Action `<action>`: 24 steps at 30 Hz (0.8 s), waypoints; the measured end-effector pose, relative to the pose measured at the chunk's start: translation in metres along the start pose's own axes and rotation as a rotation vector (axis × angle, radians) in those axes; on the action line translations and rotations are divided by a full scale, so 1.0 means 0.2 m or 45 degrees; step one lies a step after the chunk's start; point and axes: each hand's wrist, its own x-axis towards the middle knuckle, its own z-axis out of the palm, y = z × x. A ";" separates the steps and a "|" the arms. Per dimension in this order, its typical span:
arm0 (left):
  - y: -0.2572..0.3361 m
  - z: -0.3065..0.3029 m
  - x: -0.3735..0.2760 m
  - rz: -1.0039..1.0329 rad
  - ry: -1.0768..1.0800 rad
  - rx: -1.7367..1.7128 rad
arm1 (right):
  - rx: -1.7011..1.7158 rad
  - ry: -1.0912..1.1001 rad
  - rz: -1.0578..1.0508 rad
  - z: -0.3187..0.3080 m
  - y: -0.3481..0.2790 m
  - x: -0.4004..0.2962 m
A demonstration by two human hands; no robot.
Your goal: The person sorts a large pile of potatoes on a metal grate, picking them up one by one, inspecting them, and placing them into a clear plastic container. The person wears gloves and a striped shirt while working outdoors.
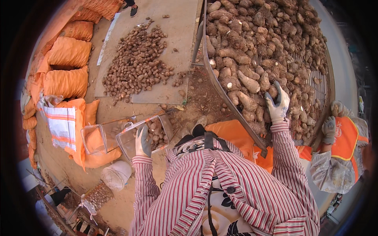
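Observation:
My right hand [277, 103], in a white and grey work glove, is over a heap of taro corms [260, 59] on a slatted metal table. Its thumb and fingers are apart around a brown corm [273, 92]; whether they grip it I cannot tell. My left hand [143, 141], gloved likewise, hangs over a clear-sided, open-topped container [124, 138] down on my left. Its fingers are loosely spread, and nothing shows in them. Small brown corms [156, 132] fill part of that container.
The table's raised metal rim [220, 85] runs between me and the heap. Another person's gloved hand [328, 129] is at its right edge. Small corms [138, 62] lie piled on a floor sheet. Orange sacks [66, 82] line the left; a white bucket [117, 174] stands nearer.

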 end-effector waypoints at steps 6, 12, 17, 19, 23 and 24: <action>0.24 0.21 0.01 0.041 -0.248 -0.270 | 0.282 -0.075 0.333 -0.05 -0.02 0.03; 0.51 0.52 -0.16 0.430 -0.667 0.039 | 1.197 -0.082 0.982 -0.31 -0.49 -0.02; 0.72 0.86 -0.25 1.591 -0.776 0.589 | 1.674 -0.404 1.126 -0.33 -0.67 -0.15; 0.75 0.99 -0.22 1.738 -0.863 0.493 | 1.696 -0.433 1.114 -0.32 -0.72 -0.14; 0.82 1.09 -0.17 0.655 -1.263 0.027 | 1.202 -0.588 0.514 -0.38 -0.72 -0.06; 0.95 1.09 -0.23 0.130 -1.310 0.070 | 1.261 -0.626 0.667 -0.44 -0.71 0.00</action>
